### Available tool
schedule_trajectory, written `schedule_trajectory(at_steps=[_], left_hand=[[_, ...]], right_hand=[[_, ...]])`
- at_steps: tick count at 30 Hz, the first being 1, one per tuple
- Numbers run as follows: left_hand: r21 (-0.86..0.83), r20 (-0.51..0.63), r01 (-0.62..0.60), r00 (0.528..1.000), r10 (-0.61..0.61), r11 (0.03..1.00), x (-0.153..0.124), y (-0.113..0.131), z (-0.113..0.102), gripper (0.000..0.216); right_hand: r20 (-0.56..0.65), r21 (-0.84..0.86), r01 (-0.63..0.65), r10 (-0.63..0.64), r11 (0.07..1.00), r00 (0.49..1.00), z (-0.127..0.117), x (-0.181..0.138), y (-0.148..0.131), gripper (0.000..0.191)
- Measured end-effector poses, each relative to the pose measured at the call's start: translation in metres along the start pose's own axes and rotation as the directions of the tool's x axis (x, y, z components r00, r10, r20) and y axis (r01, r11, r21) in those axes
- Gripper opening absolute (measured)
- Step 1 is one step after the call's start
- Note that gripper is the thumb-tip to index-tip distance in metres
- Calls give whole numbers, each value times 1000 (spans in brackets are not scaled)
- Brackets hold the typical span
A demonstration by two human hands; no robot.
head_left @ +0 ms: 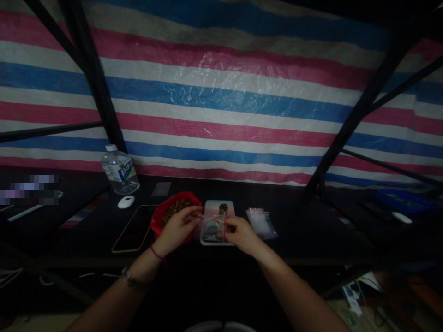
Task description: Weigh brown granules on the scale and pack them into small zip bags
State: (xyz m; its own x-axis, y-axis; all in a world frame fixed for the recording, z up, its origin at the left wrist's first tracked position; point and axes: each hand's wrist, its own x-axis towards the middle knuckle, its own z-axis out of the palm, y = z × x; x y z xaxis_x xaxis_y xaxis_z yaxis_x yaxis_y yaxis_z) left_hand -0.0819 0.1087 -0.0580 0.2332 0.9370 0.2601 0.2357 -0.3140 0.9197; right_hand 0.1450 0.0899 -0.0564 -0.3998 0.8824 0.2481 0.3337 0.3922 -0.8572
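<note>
Between my two hands is a small clear plastic bag (210, 227), held up by its edges. My left hand (178, 229) has thumb and fingertips closed at the bag's left edge. At the right edge, my right hand (241, 233) pinches the plastic. Beneath the bag lies a flat pale device like a small scale (210, 207), partly covered by it. A small cup of brown bits (224, 209) stands on this device. Left of it, partly behind my left hand, a red bag (159, 213) holds many brown pieces. To the right lies a stack of clear bags (261, 222).
A phone (133, 229), a white mouse-like object (126, 202) and a large clear bottle (120, 170) sit at the left. One flat clear bag (161, 189) lies behind. Black frame posts (341, 133) rise beside the striped sheet (221, 106). Farther right is a blue tray (403, 200).
</note>
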Motion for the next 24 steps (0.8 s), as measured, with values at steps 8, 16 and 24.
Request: schedule_trajectory(at_steps=[8, 16, 24], left_hand=[[546, 220, -384, 923, 315, 744, -16, 27, -2, 64], [571, 398, -432, 889, 225, 698, -26, 33, 14, 76], [550, 352, -449, 889, 292, 704, -29, 33, 24, 65]], right_hand=[[28, -197, 47, -43, 979, 999, 7, -2, -14, 34], [70, -297, 75, -56, 952, 996, 16, -6, -22, 13], [-6, -230, 124, -129, 965, 992, 21, -9, -23, 6]])
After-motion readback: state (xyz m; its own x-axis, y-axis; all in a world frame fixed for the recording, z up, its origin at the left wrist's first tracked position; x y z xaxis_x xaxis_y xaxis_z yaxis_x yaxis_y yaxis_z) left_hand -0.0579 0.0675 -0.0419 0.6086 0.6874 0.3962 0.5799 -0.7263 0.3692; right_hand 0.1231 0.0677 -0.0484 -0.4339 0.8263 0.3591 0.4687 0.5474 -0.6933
